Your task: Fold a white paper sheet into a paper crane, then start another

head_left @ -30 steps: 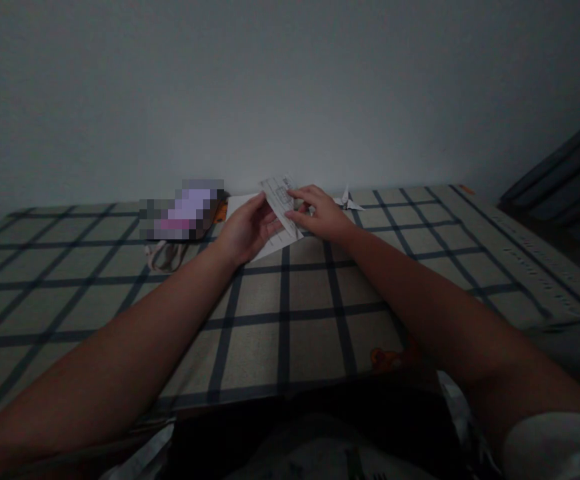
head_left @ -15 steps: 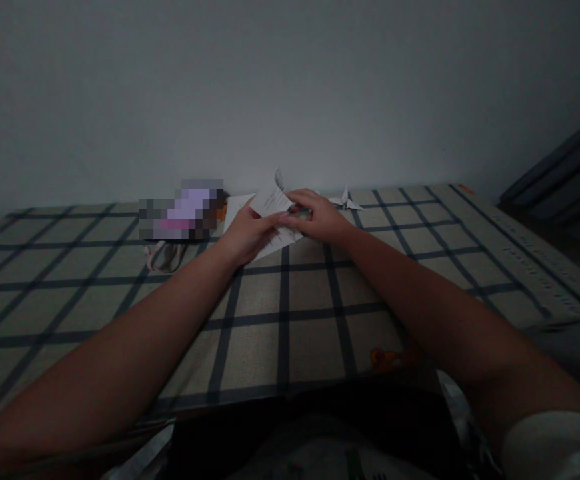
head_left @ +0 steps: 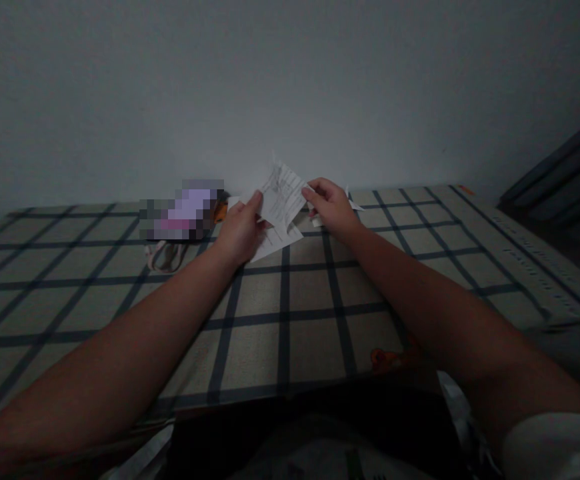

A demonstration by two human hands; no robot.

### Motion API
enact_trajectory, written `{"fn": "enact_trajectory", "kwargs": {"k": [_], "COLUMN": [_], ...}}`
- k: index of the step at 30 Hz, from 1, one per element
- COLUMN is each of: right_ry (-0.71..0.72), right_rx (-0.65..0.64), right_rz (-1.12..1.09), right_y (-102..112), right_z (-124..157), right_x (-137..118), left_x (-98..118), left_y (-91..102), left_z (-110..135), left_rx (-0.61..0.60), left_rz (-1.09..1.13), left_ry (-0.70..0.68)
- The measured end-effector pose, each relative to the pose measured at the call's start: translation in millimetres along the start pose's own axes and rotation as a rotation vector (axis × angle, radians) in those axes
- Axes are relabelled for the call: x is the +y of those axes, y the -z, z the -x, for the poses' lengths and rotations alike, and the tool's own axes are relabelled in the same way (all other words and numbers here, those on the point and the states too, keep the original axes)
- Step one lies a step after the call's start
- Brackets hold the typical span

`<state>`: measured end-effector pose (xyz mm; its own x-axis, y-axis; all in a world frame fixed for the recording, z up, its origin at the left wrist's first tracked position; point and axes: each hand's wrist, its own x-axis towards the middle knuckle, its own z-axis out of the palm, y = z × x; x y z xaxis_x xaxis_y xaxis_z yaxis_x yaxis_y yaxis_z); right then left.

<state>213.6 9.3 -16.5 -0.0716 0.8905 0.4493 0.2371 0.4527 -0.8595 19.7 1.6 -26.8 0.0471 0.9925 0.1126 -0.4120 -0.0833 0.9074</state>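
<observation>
A small printed sheet of paper is held up between both hands above a checked cloth. My left hand pinches its left edge with thumb and fingers closed. My right hand pinches its right edge, fingers curled. A second white sheet lies flat on the cloth just under the hands. The room is dim.
A blurred purple object lies at the wall left of the hands, with a pale strap below it. A folded paper crane peeks out behind my right hand. A dark slatted surface stands at the right.
The printed sheet was lying low and folded between the fingers; now it is lifted, spread open and tilted upright, with my right hand moved a little right and up.
</observation>
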Motion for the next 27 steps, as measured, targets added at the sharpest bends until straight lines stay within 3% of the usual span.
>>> {"fn": "enact_trajectory", "kwargs": {"k": [4,9,15,19,22,27], "right_ry": [-0.076,-0.113,-0.003,0.205,0.275,0.382], "right_rx": [0.126,0.137,0.122,0.035,-0.031,-0.299], "right_rz": [0.017,0.062,0.219,0.521,0.718,0.887], "right_y": [5.6,6.0,7.5,9.6,9.1,5.6], "right_z": [-1.7,-4.0,-5.9,-0.2,6.0,13.8], "right_x": [-0.1,4.4,10.4,6.4,-2.1,-12.5], "left_x": [3.4,4.1,5.5,5.7,6.5,9.6], "left_y": [1.6,-2.6,-0.4,-1.4,-2.8,-3.1], "left_z": [-1.9,2.1,0.5,0.5,2.2,4.4], "left_rx": [0.023,-0.03,-0.022,-0.01,-0.009,-0.044], "left_rz": [0.034,0.092,0.075,0.071,0.071,0.13], "left_ry": [-0.041,-0.007,0.03,0.017,0.011,0.032]}}
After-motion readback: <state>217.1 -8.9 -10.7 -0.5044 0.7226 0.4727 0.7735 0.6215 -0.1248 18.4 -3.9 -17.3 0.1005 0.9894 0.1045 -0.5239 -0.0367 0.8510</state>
